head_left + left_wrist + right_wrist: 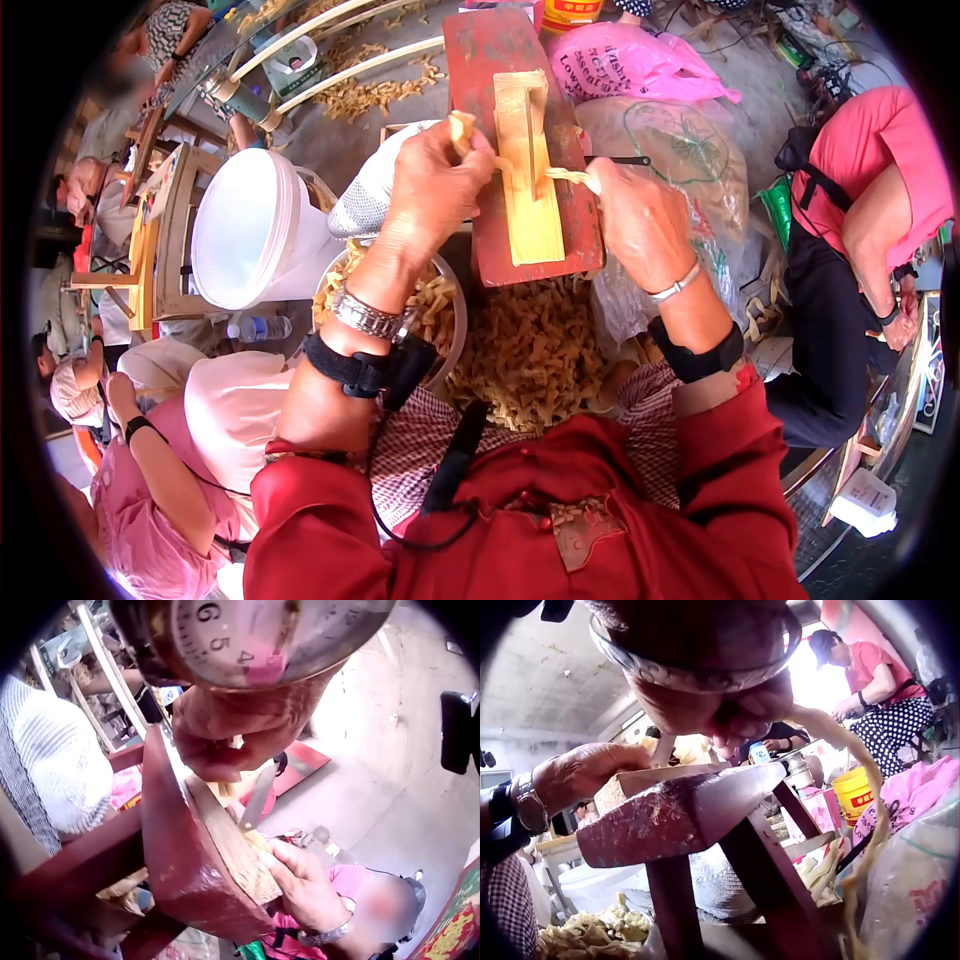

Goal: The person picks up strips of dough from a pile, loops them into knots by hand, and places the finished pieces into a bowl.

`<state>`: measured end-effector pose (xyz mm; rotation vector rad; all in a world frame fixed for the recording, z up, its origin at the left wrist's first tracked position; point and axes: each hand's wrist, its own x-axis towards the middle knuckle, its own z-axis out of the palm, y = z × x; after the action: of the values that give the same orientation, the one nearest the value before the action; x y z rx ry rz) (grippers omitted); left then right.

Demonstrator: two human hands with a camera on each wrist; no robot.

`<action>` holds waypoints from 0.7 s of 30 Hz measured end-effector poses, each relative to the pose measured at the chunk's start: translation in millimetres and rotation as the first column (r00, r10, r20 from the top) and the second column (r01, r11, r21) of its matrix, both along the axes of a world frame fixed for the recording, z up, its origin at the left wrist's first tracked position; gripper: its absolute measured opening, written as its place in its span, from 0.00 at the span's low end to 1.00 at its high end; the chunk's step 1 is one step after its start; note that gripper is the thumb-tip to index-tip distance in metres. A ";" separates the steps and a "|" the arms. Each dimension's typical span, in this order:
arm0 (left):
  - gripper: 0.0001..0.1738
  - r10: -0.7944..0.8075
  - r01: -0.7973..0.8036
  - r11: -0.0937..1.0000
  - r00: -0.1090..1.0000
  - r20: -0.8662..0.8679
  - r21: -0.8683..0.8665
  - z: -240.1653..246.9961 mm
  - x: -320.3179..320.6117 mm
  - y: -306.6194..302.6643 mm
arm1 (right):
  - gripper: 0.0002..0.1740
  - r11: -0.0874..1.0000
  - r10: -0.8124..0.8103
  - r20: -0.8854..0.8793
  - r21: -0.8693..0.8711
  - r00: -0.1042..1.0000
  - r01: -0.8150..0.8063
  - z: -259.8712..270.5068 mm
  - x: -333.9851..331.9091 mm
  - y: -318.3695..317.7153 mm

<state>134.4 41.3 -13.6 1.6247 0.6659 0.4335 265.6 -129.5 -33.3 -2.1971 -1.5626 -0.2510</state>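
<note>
A wooden block (535, 225) lies on a narrow red bench (470, 90), and a thin metal blade (261, 796) stands up from it. My left hand (435, 190), left of the block, pinches a pale yellow dried strip (461, 132) whose end sticks up between thumb and fingers. On the block's other side, my right hand (645, 225) pinches another length of pale strip (572, 177) pointing toward the blade. In the right wrist view a long pale strip (875, 787) hangs down beside the bench. The right fingertips are partly hidden under the wrist there.
A heap of cut pale pieces (525, 350) lies below the bench, beside a tub (460, 330) of more pieces. A white bucket (245, 225) stands left. Pink (640, 65) and clear bags (690, 150) lie right. People sit on both sides, one in pink (885, 170).
</note>
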 end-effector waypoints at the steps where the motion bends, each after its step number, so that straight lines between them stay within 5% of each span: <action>1: 0.04 0.026 -0.026 1.000 0.999 -0.029 0.000 1.6 -4.6 2.0 | 0.06 0.999 0.014 -0.134 0.037 0.991 -0.009 0.4 -1.8 -3.9; 6: 0.12 -0.451 0.427 0.892 0.855 -0.256 -0.148 41.0 -43.3 -17.3 | 0.06 0.981 0.151 -0.608 0.190 0.780 -0.041 25.2 -31.0 -21.5; 9: 0.25 -0.620 0.571 0.782 0.673 -0.403 -0.249 39.7 -58.3 -33.4 | 0.02 0.938 0.297 -0.502 0.312 0.812 -0.151 31.7 -59.8 -32.2; 12: 0.29 -0.810 0.749 0.586 0.544 -0.218 -0.310 14.8 -66.8 -37.6 | 0.03 0.863 0.459 -0.386 0.409 0.800 -0.297 28.8 -96.1 -38.2; 15: 0.31 -0.533 0.401 0.826 0.785 -0.317 -0.396 -15.2 -73.1 -74.8 | 0.03 0.791 0.576 -0.288 0.432 0.765 -0.433 6.1 -132.0 -44.6; 16: 0.31 -0.649 0.364 0.614 0.738 -0.186 -0.700 -19.3 -65.5 -80.9 | 0.03 0.767 0.620 -0.281 0.414 0.732 -0.491 -1.5 -141.0 -47.1; 19: 0.22 -0.569 0.200 0.505 0.809 -0.150 -0.839 -18.7 -64.1 -97.9 | 0.03 0.704 0.701 -0.338 0.472 0.628 -0.531 -8.1 -164.5 -54.8; 21: 0.18 -0.606 0.271 0.482 0.790 -0.094 -0.833 -21.3 -63.9 -86.4 | 0.03 0.691 0.708 -0.362 0.533 0.606 -0.489 -4.6 -171.9 -55.1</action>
<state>70.5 -45.0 -34.8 0.9251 0.5514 -0.5650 93.7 -184.6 -37.9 -1.1552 -1.6356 0.2606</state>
